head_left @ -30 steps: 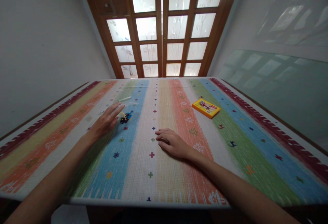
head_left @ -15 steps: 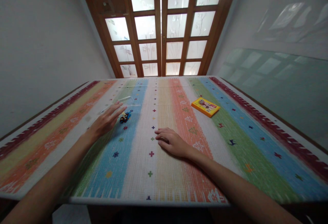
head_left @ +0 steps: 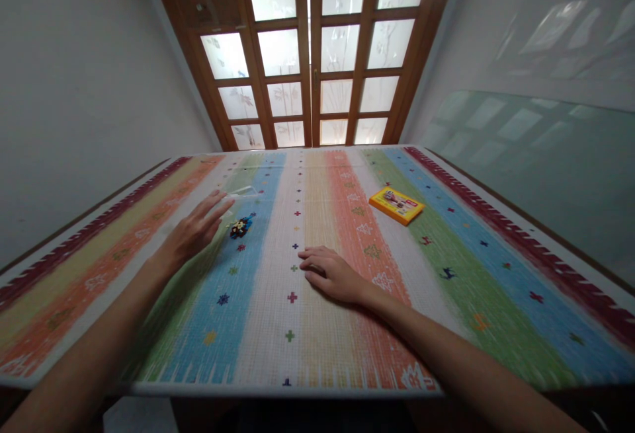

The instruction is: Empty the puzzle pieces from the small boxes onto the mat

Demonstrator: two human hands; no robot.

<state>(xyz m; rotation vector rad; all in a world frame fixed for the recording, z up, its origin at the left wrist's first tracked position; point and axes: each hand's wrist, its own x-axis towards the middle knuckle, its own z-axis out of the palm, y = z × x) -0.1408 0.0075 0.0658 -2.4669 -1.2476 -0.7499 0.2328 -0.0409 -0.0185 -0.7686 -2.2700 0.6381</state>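
My left hand (head_left: 194, 228) is stretched out over the striped tablecloth (head_left: 317, 327) with its fingers extended and apart, holding nothing. Just right of its fingertips lies a small pile of dark blue and yellow toy pieces (head_left: 240, 227). A clear plastic bag (head_left: 243, 191) lies just beyond the fingertips. My right hand (head_left: 331, 274) rests palm down near the table's middle, fingers loosely curled on the cloth, with nothing visible in it.
A yellow box (head_left: 397, 205) lies on the green stripe at the right. Wooden doors with frosted glass panes (head_left: 312, 56) stand past the far edge. White walls close in on both sides; the table's near edge (head_left: 278, 390) is at the bottom.
My left hand has drifted slightly left and away from the toy pieces. The right hand has stayed put. The view has tilted a little.
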